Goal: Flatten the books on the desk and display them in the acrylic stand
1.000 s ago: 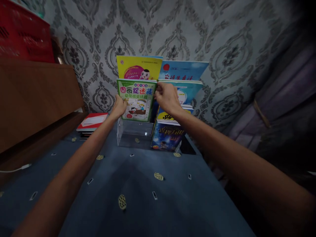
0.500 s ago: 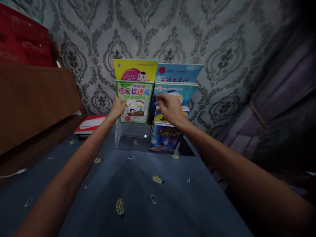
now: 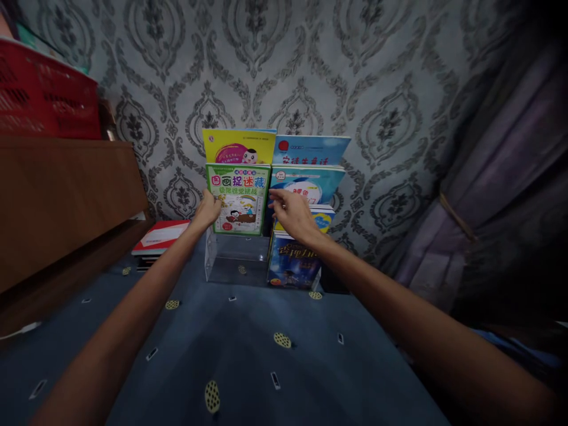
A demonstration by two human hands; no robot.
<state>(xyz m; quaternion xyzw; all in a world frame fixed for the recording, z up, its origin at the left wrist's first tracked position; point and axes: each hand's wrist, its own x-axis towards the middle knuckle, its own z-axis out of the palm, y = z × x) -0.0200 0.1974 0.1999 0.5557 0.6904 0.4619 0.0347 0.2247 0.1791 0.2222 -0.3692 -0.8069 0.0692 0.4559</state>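
Note:
A green-bordered children's picture book (image 3: 239, 207) stands upright in a clear acrylic book rack (image 3: 237, 269). My left hand (image 3: 208, 210) is closed on the left edge of this book. At its right edge is my right hand (image 3: 295, 216), fingers loosely bent and apart, the fingertips touching or nearly touching the cover. A yellow book (image 3: 239, 142) rises behind the green one. To the right stand a blue book (image 3: 310, 148), a light-blue book (image 3: 331, 180) and a dark-blue book (image 3: 295, 260) in front, partly covered by my right hand and forearm.
A small stack of books with a red and white cover (image 3: 162, 236) lies left of the rack. Beyond it are a wooden cabinet (image 3: 66, 207) and a red plastic basket (image 3: 48, 94). A white cable (image 3: 22, 329) lies at left; a tied curtain (image 3: 444, 236) hangs at right.
My right hand has moved left, from in front of the light-blue book to the green book's right edge. My left hand keeps its place on the left edge. The view has tilted up slightly.

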